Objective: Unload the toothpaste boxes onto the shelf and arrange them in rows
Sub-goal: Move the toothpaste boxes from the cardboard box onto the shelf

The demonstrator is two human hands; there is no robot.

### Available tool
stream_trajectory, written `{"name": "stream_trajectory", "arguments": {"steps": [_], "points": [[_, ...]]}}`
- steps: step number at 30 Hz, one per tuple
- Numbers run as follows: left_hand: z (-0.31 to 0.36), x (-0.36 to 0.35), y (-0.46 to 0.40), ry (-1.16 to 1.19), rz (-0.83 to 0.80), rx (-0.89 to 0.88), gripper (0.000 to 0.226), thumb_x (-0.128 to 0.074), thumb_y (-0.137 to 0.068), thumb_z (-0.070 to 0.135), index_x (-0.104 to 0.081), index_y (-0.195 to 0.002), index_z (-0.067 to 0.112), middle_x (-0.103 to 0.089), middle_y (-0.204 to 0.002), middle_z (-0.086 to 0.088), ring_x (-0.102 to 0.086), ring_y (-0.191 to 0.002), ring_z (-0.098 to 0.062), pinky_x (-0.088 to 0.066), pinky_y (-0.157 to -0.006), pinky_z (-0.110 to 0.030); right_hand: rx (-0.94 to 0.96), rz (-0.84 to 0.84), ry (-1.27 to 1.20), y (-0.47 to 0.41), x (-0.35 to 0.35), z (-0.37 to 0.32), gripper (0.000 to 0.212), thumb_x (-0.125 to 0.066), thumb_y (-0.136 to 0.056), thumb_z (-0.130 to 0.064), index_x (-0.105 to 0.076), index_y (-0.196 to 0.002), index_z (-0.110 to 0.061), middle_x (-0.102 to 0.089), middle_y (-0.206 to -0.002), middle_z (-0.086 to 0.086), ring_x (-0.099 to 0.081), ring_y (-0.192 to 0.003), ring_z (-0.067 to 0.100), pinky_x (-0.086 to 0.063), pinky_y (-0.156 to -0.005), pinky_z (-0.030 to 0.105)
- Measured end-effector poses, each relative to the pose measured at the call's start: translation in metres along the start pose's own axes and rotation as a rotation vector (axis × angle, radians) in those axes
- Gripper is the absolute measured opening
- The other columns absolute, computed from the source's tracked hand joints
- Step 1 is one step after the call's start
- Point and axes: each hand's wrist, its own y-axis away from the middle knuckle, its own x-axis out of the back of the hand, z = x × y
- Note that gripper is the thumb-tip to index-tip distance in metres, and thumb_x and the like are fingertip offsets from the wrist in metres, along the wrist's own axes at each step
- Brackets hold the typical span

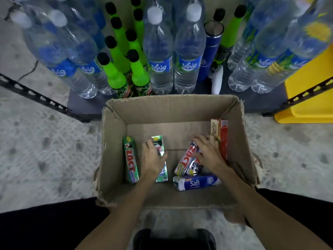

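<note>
left hand (153,157) grips green toothpaste box (161,157) | right hand (207,152) fingers spread, resting on red-white boxes (185,163)

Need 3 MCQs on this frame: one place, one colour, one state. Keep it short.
1. Where is the Safi box?
A) on the shelf B) in the carton, nearest the person C) on the floor
2. Colour of the bin on the right?
A) yellow B) red C) white
3. Left hand is
A) idle outside the carton B) on a green box C) lifting a bottle

Key: 1 B, it lies inside the carton by the near wall. 2 A, plainly yellow. 3 B, it rests on the green box on the carton floor; grip unclear.
</note>
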Motion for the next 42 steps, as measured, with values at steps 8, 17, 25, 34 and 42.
{"name": "stream_trajectory", "arguments": {"steps": [8,17,25,34,42], "points": [[0.006,-0.034,-0.009,-0.162,-0.021,0.125,0.094,-0.080,-0.080,0.028,-0.019,-0.149,0.009,-0.045,-0.124,-0.019,-0.057,-0.106,-0.037,-0.053,-0.087,-0.049,0.215,-0.100,0.195,-0.023,0.006,0.018,0.060,-0.073,-0.084,-0.048,-0.053,-0.141,-0.039,-0.038,-0.154,-0.009,-0.034,-0.129,0.023,-0.029,-0.100,0.040],[-0.016,-0.026,-0.009,0.055,-0.006,0.025,0.066,-0.079,-0.082,0.014,-0.037,-0.133,0.009,-0.047,-0.132,-0.013,-0.050,-0.123,-0.026,-0.049,-0.102,-0.042,0.304,-0.169,0.214,-0.042,0.013,0.007,0.045,-0.066,-0.082,-0.062,-0.063,-0.122,-0.042,-0.047,-0.140,-0.015,-0.032,-0.132,0.022,-0.029,-0.100,0.042],[-0.016,-0.022,-0.025,0.010,-0.045,-0.130,0.076,-0.078,-0.083,0.007,-0.040,-0.147,0.019,-0.044,-0.136,-0.006,-0.046,-0.128,-0.022,-0.046,-0.106,-0.038,0.365,-0.196,0.248,-0.049,0.020,0.017,0.058,-0.069,-0.076,-0.067,-0.065,-0.128,-0.040,-0.055,-0.136,-0.016,-0.033,-0.130,0.019,-0.026,-0.100,0.040],[-0.027,-0.013,-0.048,0.013,-0.033,-0.209,0.076,-0.074,-0.086,0.004,-0.037,-0.151,0.016,-0.042,-0.140,-0.008,-0.050,-0.126,-0.018,-0.045,-0.101,-0.030,0.266,0.045,0.288,-0.053,0.000,0.013,0.053,-0.062,-0.085,-0.061,-0.064,-0.130,-0.034,-0.061,-0.132,-0.005,-0.043,-0.123,0.027,-0.027,-0.093,0.042],[-0.031,-0.005,-0.057,-0.052,0.054,-0.109,0.065,-0.081,-0.081,0.013,-0.046,-0.135,0.007,-0.047,-0.131,-0.015,-0.047,-0.123,-0.029,-0.044,-0.100,-0.040,0.191,0.121,0.164,-0.055,-0.001,0.018,0.056,-0.077,-0.081,-0.036,-0.062,-0.133,-0.026,-0.061,-0.135,-0.001,-0.043,-0.123,0.029,-0.027,-0.095,0.042]]}}
